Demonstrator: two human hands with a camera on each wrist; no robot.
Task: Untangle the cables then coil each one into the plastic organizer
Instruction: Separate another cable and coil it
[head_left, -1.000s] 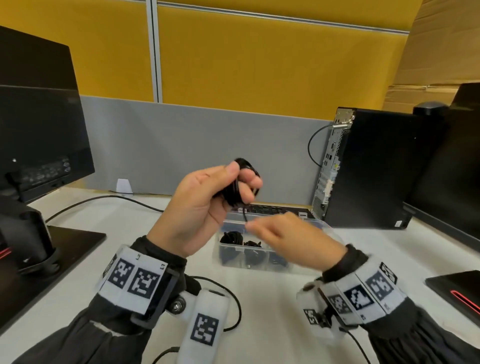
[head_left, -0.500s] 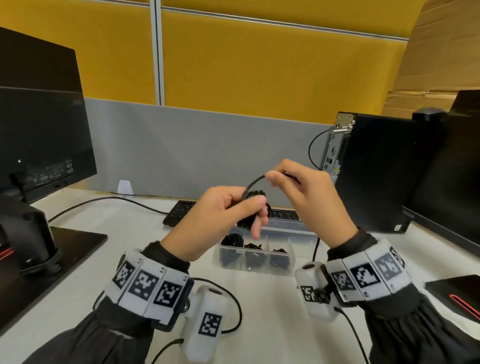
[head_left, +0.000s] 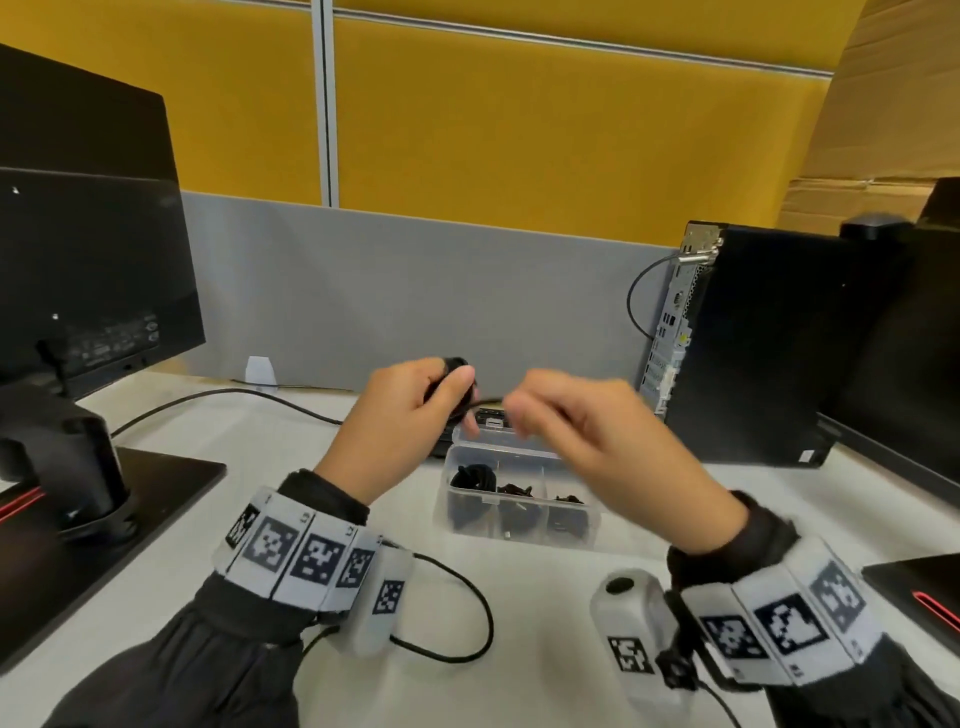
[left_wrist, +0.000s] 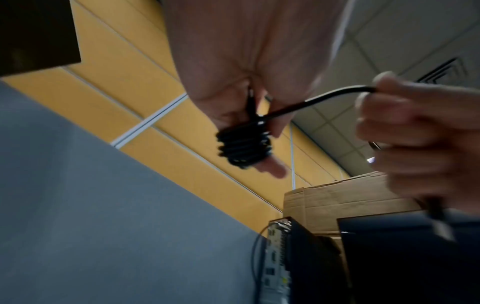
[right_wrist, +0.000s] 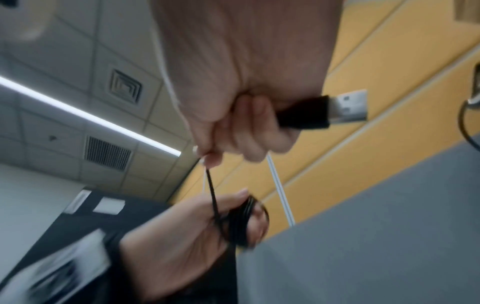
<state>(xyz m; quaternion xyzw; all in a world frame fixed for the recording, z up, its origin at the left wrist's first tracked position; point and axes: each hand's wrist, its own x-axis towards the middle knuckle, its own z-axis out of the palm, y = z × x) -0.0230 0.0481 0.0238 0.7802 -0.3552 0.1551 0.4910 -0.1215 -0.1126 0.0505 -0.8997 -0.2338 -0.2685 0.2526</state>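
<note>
A black USB cable (left_wrist: 244, 148) is wound in a tight coil round the fingers of my left hand (head_left: 415, 405), which grips it above the desk. My right hand (head_left: 566, 421) holds the cable's free end just to the right, pinching the strand with the USB plug (right_wrist: 335, 111) sticking out past its curled fingers. A short taut strand (left_wrist: 311, 100) joins the two hands. Below them stands the clear plastic organizer (head_left: 519, 535), with dark coiled cables (head_left: 475, 478) in its compartments.
A monitor on its stand (head_left: 78, 260) fills the left side and a black desktop tower (head_left: 769, 343) stands at the right. A black keyboard (head_left: 491, 418) lies behind the organizer. A thin black lead (head_left: 467, 597) loops on the white desk near my left wrist.
My right hand has swung from below the coil, up over it, and down to its right, wrapping the strand round my left fingers. The free strand is shorter now.
</note>
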